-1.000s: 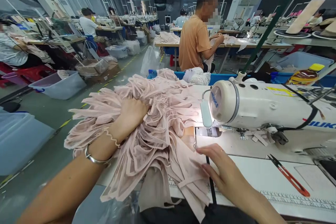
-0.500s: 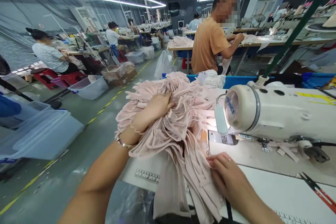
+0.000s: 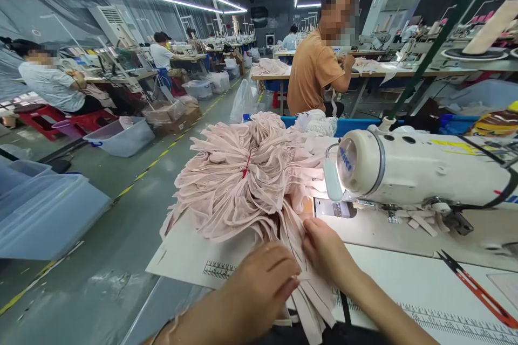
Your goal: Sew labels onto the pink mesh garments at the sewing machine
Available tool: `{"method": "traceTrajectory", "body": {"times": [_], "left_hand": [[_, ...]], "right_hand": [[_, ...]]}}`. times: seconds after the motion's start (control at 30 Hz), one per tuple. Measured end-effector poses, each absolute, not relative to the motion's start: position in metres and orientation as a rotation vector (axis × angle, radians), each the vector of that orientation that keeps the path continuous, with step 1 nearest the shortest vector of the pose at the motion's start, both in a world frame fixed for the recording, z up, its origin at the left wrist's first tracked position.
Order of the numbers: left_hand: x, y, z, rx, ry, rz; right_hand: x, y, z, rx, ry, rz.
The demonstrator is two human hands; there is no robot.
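Note:
A large bundle of pale pink fabric pieces [image 3: 218, 188], bound at its middle with a red tie [image 3: 246, 166], lies on the sewing table left of the machine. Long fabric strips [image 3: 309, 302] trail from it over the front edge. My left hand [image 3: 259, 285] is in front of the bundle, its fingers curled and thumb closed at the left side of the strips; a bit of pale cloth shows at the fingertips. My right hand [image 3: 329, 253] pinches the strips from the right, below the bundle. Its fingertips are partly hidden by the cloth.
A white sewing machine [image 3: 404, 161] stands at right, its lamp lit, with a phone [image 3: 334, 207] under its head. Red-handled thread snips [image 3: 477, 288] lie on the ruler-marked table top [image 3: 178, 256]. A co-worker in an orange shirt [image 3: 311, 75] sits ahead. Plastic bins [image 3: 52, 210] stand left.
My left hand has left the top of the bundle and come down toward me to the strips, uncovering the red tie. My right hand has shifted slightly up and left; the view has turned right.

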State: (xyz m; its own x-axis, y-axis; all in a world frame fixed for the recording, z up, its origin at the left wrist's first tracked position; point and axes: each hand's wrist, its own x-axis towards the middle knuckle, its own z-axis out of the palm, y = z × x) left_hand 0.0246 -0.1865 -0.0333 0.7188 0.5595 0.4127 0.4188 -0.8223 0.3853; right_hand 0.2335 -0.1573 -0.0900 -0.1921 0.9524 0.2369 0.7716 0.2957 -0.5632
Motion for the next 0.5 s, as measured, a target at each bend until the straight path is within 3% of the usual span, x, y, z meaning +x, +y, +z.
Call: {"method": "traceTrajectory", "body": {"times": [0.1, 0.23, 0.43, 0.5], "left_hand": [[0.058, -0.170, -0.056, 3.251, 0.826, 0.759], [0.069, -0.162, -0.083, 3.387, 1.278, 0.288], [0.036, -0.173, -0.055, 3.101, 0.630, -0.107], [0.031, -0.173, -0.038, 2.975, 0.497, -0.295]], "right_hand": [[0.250, -0.165, -0.086, -1.636, -1.905, 0.448], [0.266, -0.166, -0.075, -1.749, -1.577, 0.695], [0.265, -0.168, -0.065, -1.652, -1.567, 1.197], [0.267, -0.176, -0.066, -1.640, -1.772, 1.170]]}}
